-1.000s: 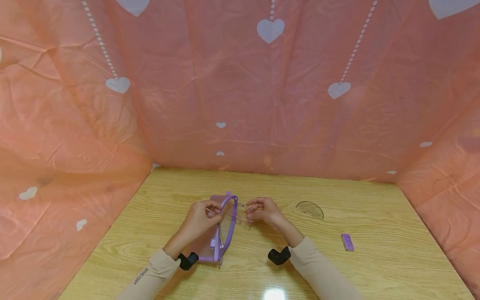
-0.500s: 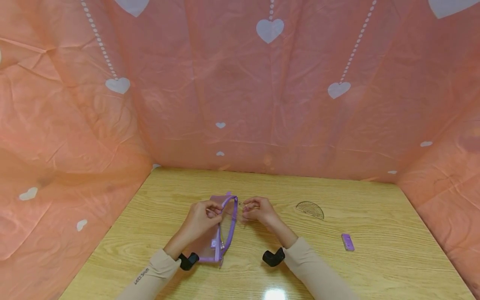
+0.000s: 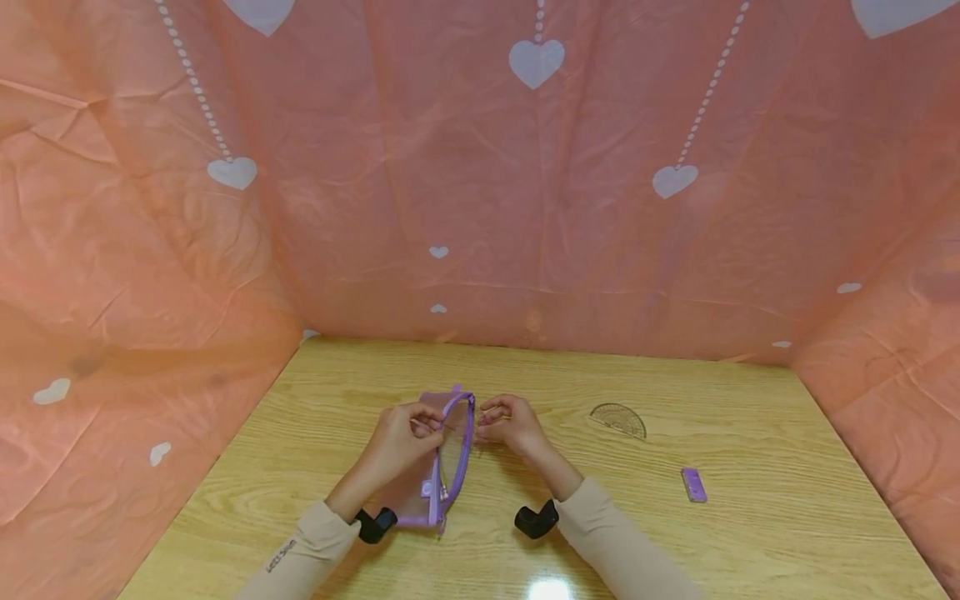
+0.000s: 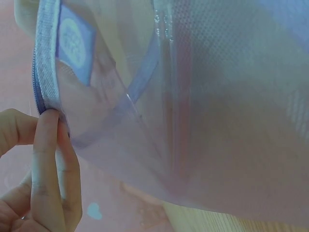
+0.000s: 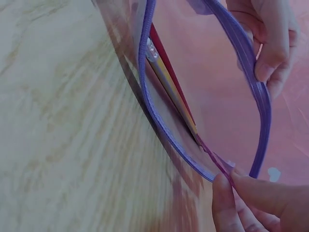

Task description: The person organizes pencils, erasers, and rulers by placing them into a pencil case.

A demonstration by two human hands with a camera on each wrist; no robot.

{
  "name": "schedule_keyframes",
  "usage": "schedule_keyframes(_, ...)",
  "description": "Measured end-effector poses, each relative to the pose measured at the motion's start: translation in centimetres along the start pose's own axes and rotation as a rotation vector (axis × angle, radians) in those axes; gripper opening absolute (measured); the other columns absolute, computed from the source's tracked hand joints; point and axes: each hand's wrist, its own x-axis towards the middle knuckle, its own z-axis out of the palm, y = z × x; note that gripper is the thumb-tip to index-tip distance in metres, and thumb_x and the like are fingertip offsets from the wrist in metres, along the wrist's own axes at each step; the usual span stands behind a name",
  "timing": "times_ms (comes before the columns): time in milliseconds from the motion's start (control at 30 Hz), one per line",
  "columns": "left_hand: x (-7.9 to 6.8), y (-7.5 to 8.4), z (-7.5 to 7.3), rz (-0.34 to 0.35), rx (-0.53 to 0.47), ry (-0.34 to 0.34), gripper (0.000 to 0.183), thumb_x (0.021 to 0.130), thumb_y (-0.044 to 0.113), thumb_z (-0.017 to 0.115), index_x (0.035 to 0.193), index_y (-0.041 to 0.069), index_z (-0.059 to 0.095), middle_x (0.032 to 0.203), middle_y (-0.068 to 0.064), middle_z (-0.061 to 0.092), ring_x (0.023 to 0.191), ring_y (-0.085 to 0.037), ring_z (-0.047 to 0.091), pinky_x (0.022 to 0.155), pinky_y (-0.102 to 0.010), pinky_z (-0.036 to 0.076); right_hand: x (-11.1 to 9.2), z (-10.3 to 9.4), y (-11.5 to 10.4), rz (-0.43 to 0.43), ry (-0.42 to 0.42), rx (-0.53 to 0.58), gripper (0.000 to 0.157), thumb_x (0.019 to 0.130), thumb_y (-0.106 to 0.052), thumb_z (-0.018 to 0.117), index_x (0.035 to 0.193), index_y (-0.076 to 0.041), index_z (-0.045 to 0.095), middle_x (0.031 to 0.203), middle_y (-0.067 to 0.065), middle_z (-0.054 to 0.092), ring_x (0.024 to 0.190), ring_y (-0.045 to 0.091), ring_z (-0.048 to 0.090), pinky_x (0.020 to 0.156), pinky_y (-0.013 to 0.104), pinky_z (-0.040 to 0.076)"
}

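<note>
A see-through pencil case (image 3: 420,492) with purple zip edging lies left of centre, its mouth spread towards the right. My left hand (image 3: 401,435) pinches the zip edge (image 4: 48,72) on the mouth's left side. Beside the opening, my right hand (image 3: 516,429) pinches a thin, clear flat piece, pinkish along its edge (image 5: 216,162). Seen nearly edge-on in the right wrist view, its far end reaches into the mouth; its exact kind cannot be told. Inside the case lie a yellow pencil-like stick (image 5: 170,84) and a red one (image 5: 167,60).
On the wood-grain table (image 3: 750,433), a clear protractor (image 3: 618,420) lies right of my right hand. Farther right and nearer sits a small purple block (image 3: 693,484). A pink-orange sheet with white hearts (image 3: 536,208) hangs around the back and sides.
My right hand has moved left with the clear piece, bringing it to the case's mouth and partly inside. The left hand keeps its hold on the zip edge.
</note>
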Motion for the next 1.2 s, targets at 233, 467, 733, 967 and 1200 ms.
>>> schedule_keyframes(233, 0.1, -0.3, 0.1, 0.017, 0.001, 0.010, 0.017, 0.081, -0.002, 0.076, 0.096, -0.005, 0.072, 0.082, -0.005, 0.071, 0.068, -0.012, 0.066, 0.060, -0.023, 0.054, 0.1, 1.0, 0.7, -0.024, 0.075, 0.020, 0.032, 0.078, 0.020, 0.071, 0.107, 0.019, 0.058, 0.086, 0.030, 0.065, 0.073, 0.030, 0.070, 0.066, 0.038, 0.060)
schedule_keyframes(467, 0.1, -0.3, 0.1, 0.031, 0.015, 0.016, 0.016, 0.081, -0.001, 0.076, 0.096, -0.004, 0.072, 0.083, -0.005, 0.071, 0.069, -0.014, 0.067, 0.060, -0.023, 0.054, 0.0, 1.9, 0.5, -0.046, 0.139, 0.019, 0.030, 0.074, 0.020, 0.074, 0.100, 0.019, 0.058, 0.075, 0.018, 0.065, 0.064, 0.024, 0.068, 0.063, 0.038, 0.060)
schedule_keyframes(733, 0.1, -0.1, 0.1, 0.029, 0.027, 0.004, 0.017, 0.082, -0.001, 0.076, 0.097, -0.004, 0.072, 0.082, -0.003, 0.070, 0.069, -0.013, 0.066, 0.060, -0.023, 0.054, 0.0, 2.5, 0.7, -0.041, 0.213, -0.080, 0.025, 0.071, 0.017, 0.078, 0.091, 0.015, 0.063, 0.072, 0.016, 0.064, 0.058, 0.015, 0.062, 0.057, 0.033, 0.058)
schedule_keyframes(967, 0.1, -0.1, 0.1, 0.026, 0.022, 0.002, 0.017, 0.081, -0.002, 0.076, 0.098, -0.004, 0.072, 0.083, -0.004, 0.070, 0.069, -0.013, 0.066, 0.060, -0.023, 0.054, -0.2, 2.8, 0.5, -0.029, 0.196, -0.011, 0.026, 0.073, 0.019, 0.076, 0.095, 0.019, 0.061, 0.073, 0.020, 0.063, 0.059, 0.038, 0.068, 0.056, 0.044, 0.059)
schedule_keyframes(1200, 0.1, 0.0, 0.1, 0.036, 0.029, 0.000, 0.017, 0.082, -0.001, 0.077, 0.097, -0.004, 0.072, 0.083, -0.005, 0.071, 0.069, -0.013, 0.067, 0.059, -0.023, 0.054, -0.3, 3.1, 0.2, 0.011, 0.178, 0.017, 0.025, 0.077, 0.018, 0.074, 0.098, 0.019, 0.061, 0.076, 0.019, 0.063, 0.062, 0.038, 0.070, 0.060, 0.043, 0.060)
